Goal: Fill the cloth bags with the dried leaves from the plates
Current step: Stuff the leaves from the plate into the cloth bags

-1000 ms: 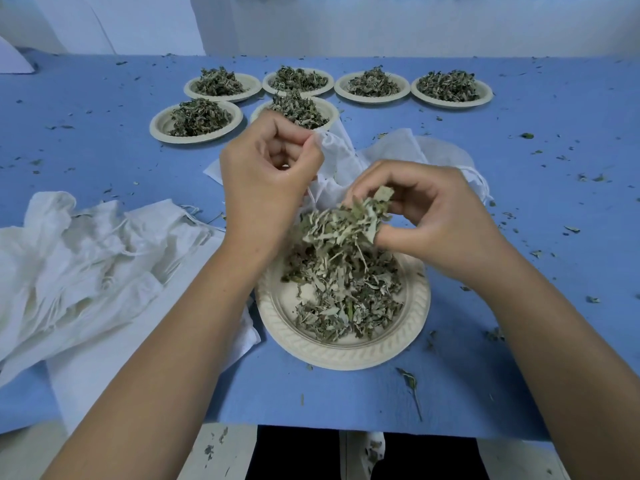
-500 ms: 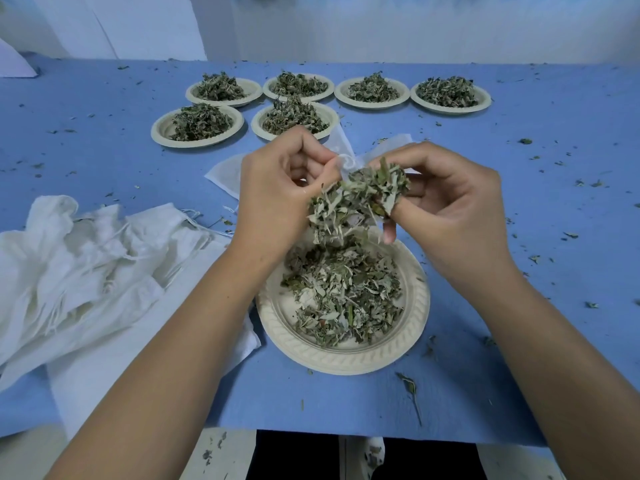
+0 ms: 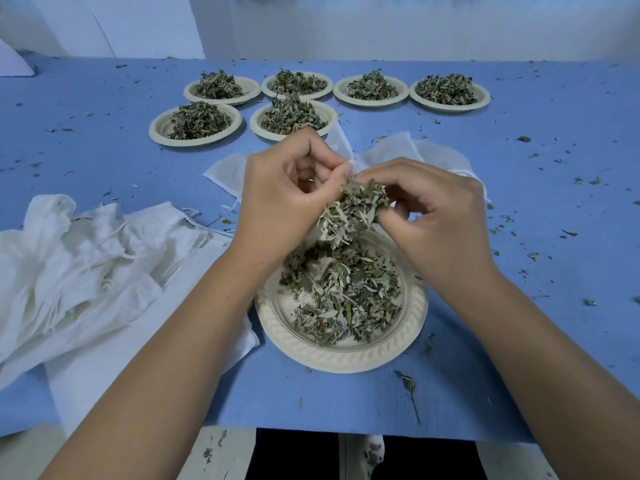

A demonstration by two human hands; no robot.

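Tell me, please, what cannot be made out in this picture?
Head view:
- Mouth of the cloth bag: hidden behind the left hand and the handful of dried leaves the right hand holds.
- Far rim of the near plate: partly covered by both hands.
- The pile of cloth bags: cut by the left edge.

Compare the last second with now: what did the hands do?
The right hand lifted its clump of leaves from the near plate up to the left hand, which kept pinching the cloth bag. Nothing was let go; the far plates and spare bags stayed put.
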